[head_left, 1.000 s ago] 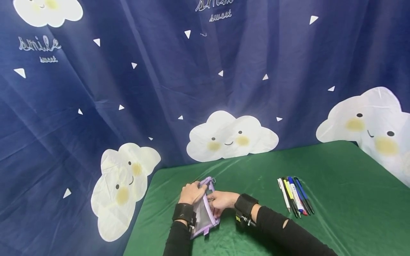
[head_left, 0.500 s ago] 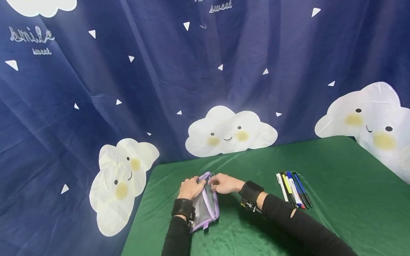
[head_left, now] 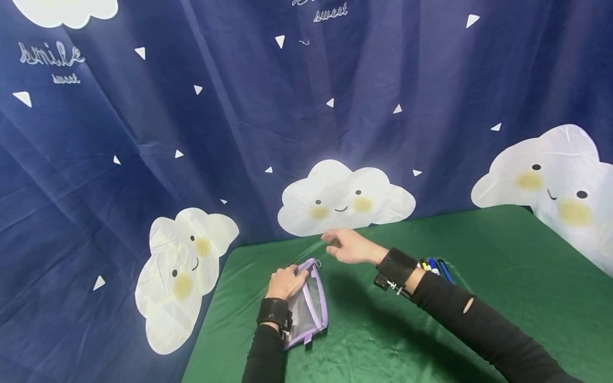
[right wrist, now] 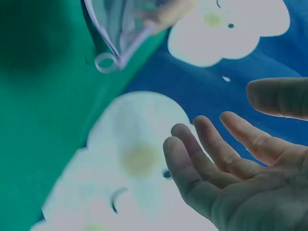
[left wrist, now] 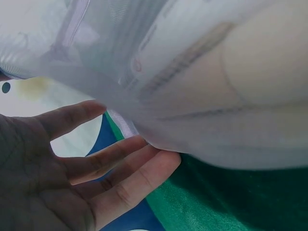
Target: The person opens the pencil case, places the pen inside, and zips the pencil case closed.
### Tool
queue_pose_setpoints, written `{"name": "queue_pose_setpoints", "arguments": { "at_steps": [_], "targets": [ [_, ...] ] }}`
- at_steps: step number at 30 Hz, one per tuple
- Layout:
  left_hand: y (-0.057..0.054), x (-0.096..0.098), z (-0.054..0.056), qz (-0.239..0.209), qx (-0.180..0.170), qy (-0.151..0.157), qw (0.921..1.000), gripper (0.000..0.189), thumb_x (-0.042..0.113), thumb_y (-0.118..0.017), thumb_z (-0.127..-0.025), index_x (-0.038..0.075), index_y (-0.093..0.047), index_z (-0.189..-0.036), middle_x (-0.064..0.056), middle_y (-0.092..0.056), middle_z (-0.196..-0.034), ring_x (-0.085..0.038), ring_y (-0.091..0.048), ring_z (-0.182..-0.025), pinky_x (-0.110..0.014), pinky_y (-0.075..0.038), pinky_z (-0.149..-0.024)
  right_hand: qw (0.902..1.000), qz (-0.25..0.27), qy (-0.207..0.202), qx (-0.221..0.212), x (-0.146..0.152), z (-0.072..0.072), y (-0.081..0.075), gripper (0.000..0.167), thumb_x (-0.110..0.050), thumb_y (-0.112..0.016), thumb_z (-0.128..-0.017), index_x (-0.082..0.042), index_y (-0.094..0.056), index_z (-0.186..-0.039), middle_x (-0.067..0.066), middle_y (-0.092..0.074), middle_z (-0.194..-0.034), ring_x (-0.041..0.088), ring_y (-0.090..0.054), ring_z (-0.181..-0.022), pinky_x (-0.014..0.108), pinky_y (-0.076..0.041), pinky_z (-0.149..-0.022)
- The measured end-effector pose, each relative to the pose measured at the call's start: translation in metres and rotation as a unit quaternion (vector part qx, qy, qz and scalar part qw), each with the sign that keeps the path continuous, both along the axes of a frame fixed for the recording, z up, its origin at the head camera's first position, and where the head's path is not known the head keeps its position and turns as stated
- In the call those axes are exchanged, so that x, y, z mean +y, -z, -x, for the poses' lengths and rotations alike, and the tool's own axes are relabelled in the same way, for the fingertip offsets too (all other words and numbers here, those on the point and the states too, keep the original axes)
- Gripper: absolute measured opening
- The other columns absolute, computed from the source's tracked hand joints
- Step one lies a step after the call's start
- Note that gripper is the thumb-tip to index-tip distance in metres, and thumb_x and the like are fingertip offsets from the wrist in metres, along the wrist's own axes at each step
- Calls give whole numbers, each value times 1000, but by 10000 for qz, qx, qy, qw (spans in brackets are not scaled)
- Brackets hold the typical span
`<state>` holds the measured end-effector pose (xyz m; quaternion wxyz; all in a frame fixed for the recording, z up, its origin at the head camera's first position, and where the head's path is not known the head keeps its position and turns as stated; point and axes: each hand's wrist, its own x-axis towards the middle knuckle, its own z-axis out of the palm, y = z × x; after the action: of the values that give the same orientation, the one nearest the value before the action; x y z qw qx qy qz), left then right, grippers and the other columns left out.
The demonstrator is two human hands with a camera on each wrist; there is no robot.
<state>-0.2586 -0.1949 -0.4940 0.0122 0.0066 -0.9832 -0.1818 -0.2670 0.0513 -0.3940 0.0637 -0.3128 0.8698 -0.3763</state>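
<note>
A clear mesh pencil pouch (head_left: 316, 298) with a lilac zip edge lies in the left part of the table in the head view, its mouth apart. My left hand (head_left: 283, 283) holds its left edge near the far end; in the left wrist view the fingers (left wrist: 130, 185) reach under the pale mesh side. Raised beyond the pouch, to its right, my right hand (head_left: 351, 246) has relaxed fingers and holds nothing. Its palm and spread fingers show in the right wrist view, apart from the pouch's zip-end ring (right wrist: 106, 62).
Several pens and markers (head_left: 436, 266) lie side by side on the green tablecloth (head_left: 364, 340), partly hidden behind my right forearm. A blue curtain (head_left: 335, 133) with white clouds hangs along the table's far edge.
My right hand has come out of the pouch, passed its far zip end, then lifted away up and to the right. The left hand stays on the pouch.
</note>
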Motion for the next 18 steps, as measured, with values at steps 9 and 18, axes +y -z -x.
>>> {"name": "queue_pose_setpoints", "arguments": {
  "at_steps": [9, 18],
  "targets": [
    [0, -2, 0, 123, 80, 71, 9999, 62, 48, -49, -90, 5, -66, -132, -30, -68, -126, -54, -64, -112, -60, -51, -95, 9924, 446, 530, 1015, 38, -6, -32, 42, -12, -58, -98, 0, -57, -139, 24, -65, -133, 40, -66, -115, 52, -55, -97],
    [7, -2, 3, 134, -39, 67, 9999, 64, 50, -48, -90, 5, -66, -131, -29, -67, -127, -53, -64, -113, -60, -51, -95, 9828, 491, 886, 1546, 84, -12, -37, 43, -8, -60, -97, 3, -56, -139, 26, -64, -133, 42, -66, -114, 54, -57, -91]
  ]
}}
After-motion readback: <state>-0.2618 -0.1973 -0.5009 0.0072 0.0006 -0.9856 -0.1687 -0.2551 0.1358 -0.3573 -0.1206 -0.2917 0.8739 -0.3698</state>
